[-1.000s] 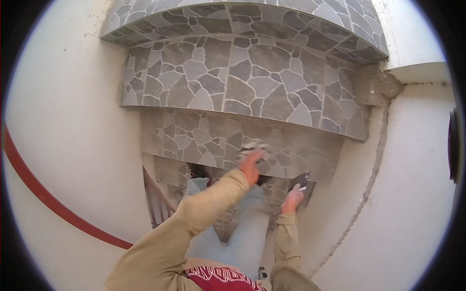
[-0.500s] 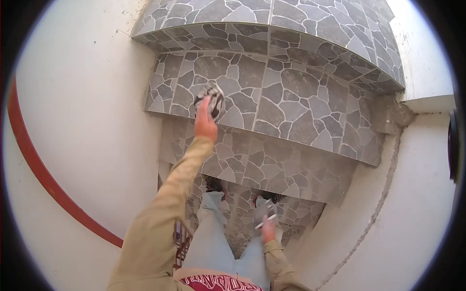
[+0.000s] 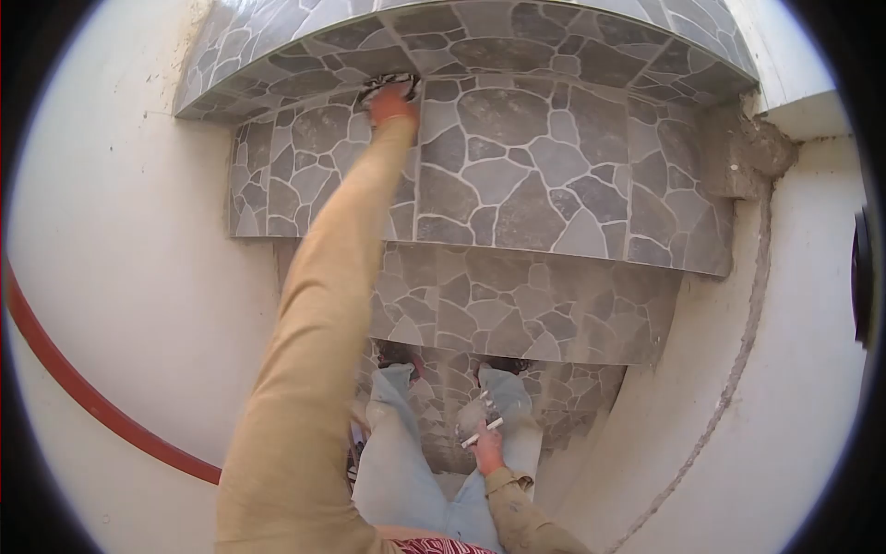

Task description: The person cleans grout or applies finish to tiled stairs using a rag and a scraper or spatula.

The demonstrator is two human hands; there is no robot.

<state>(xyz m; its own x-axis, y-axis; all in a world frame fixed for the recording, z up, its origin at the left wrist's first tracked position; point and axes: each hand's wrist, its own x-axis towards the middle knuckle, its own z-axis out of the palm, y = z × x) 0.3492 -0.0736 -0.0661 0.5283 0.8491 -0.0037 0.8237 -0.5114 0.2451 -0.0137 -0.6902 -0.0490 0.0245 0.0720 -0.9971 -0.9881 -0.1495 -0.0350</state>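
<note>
My left hand [image 3: 395, 106] is closed on a crumpled black-and-white cloth [image 3: 388, 85]. The cloth touches the back of the stone-patterned tiled step [image 3: 526, 185], at the foot of the riser above. Low in the view, my right hand [image 3: 487, 450] grips a flat tool [image 3: 475, 415] with a pale bar along its near edge, in front of my right leg. Exactly what the tool is, I cannot tell.
White walls [image 3: 138, 212] flank the steps, with a red curved band [image 3: 88, 406] on the left one. A rough cement patch [image 3: 748, 152] marks the right corner. My shoes [image 3: 399, 355] stand on a lower step.
My left hand has moved forward with the cloth, from the step's front part to its back. My right hand has shifted slightly down and left with the tool. The view has shifted.
</note>
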